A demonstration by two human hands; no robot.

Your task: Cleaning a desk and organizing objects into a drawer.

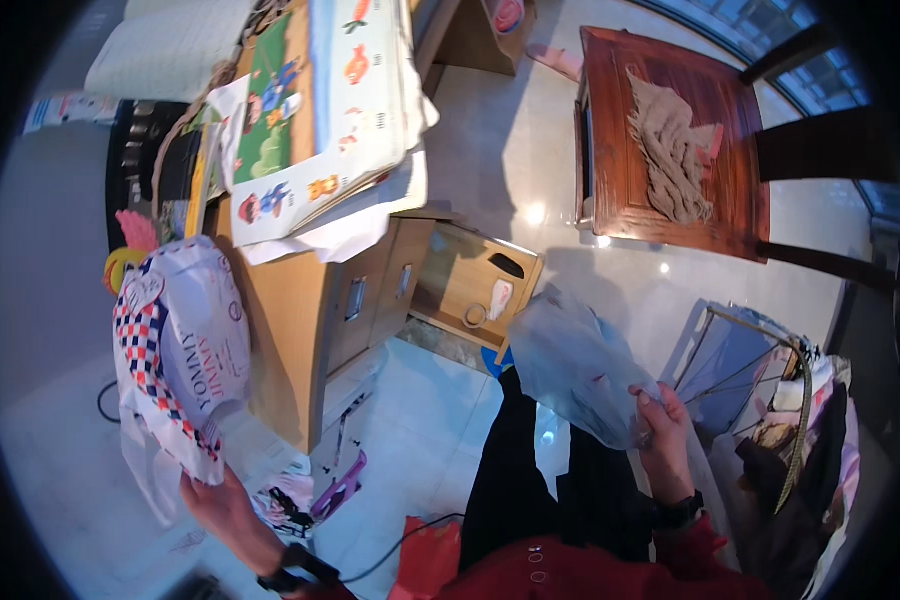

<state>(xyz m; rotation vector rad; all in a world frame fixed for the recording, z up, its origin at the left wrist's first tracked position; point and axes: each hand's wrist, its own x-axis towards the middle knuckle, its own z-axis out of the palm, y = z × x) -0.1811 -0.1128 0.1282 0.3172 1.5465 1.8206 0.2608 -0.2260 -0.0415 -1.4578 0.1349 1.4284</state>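
Note:
My left hand point(225, 510) grips the lower end of a white plastic bag point(214, 330) with a red and blue checked strip and printed writing. This bag hangs beside the left side of the wooden cabinet. On the right, my right hand point(664, 431) holds the gathered end of a translucent plastic bag point(570, 360), which spreads towards an open wooden drawer point(450, 270). Inside the drawer lie a roll of tape point(475, 316), a dark oval object point(506, 265) and a small white item point(501, 298).
Picture books point(360, 150) and papers are piled on the wooden cabinet point(277, 330). A wooden chair point(607, 180) bears a grey-brown cloth point(664, 142). Clothes fill a container point(817, 442) at the right. A purple object point(341, 487) and a red bag point(427, 555) lie on the floor, near a dark cable.

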